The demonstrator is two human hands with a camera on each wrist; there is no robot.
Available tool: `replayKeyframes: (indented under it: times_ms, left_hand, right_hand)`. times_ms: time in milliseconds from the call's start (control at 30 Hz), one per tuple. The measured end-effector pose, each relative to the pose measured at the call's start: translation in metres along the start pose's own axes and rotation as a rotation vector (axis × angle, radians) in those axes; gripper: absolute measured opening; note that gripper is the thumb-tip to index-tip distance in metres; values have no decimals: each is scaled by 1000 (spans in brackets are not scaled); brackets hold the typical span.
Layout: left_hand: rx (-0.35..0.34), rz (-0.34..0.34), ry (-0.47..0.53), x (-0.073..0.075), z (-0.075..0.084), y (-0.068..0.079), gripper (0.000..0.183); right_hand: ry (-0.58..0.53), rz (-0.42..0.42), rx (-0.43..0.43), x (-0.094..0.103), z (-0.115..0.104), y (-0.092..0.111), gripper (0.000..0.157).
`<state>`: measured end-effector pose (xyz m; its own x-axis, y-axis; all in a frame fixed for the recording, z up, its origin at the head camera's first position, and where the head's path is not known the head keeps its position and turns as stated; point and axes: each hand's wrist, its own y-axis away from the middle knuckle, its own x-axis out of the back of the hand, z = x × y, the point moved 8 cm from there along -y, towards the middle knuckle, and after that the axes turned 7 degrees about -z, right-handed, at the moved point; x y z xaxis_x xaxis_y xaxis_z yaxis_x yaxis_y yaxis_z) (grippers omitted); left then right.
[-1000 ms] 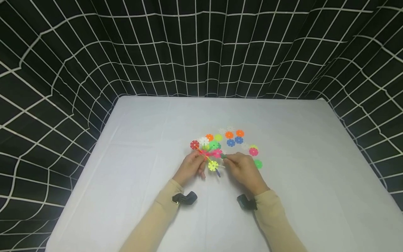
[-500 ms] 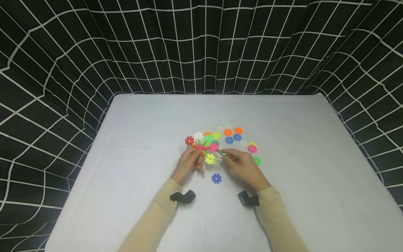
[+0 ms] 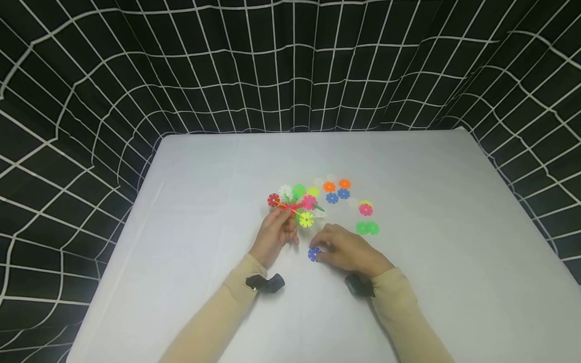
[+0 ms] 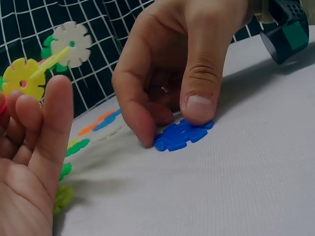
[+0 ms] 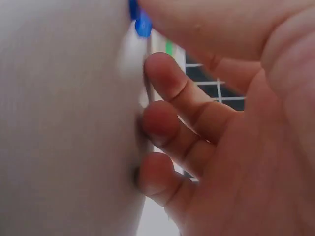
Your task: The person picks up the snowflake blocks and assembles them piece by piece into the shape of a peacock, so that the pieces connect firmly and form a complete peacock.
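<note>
My left hand (image 3: 274, 234) pinches a cluster of joined slotted plastic discs between thumb and fingers, clear of the table. A pink disc (image 3: 309, 202), a yellow disc (image 3: 306, 220) and a dark red disc (image 3: 273, 200) show on that cluster, with a dark green disc (image 3: 319, 207) seen edge-on at its right. Just in front lies a blue slotted disc (image 4: 183, 134) on the white cloth. The thumb and index finger of my right hand (image 3: 347, 248) grip its edges. In the right wrist view only a sliver of the blue disc (image 5: 142, 25) shows beside the thumb.
Loose slotted discs lie behind the hands: orange discs (image 3: 329, 187), blue discs (image 3: 332, 198), a pink disc (image 3: 365, 209) overlapping a yellow one, and green discs (image 3: 367, 228) at the right. A black curtain with white grid lines (image 3: 290, 65) surrounds the white-covered table (image 3: 204, 166).
The blue disc dropped from the cluster onto the cloth. My right hand let go of the dark green disc, moved down toward me and took hold of the blue disc. My left hand kept the cluster.
</note>
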<state>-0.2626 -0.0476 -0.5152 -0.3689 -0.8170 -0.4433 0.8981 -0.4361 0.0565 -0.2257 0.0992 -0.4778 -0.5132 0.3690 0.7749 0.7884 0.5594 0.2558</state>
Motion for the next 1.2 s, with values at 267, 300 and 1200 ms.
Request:
replayKeyframes:
  times_ms: [267, 300, 1200]
  left_hand:
    - [23, 64, 103, 2, 1, 5, 14]
    - [28, 62, 118, 2, 0, 6, 14]
    - [12, 145, 95, 2, 1, 3, 18]
  right_hand:
    - [-6, -40, 0, -4, -1, 7, 27]
    - [-4, -42, 9, -6, -2, 8, 28]
    - [-482, 516, -54, 32, 23, 9, 19]
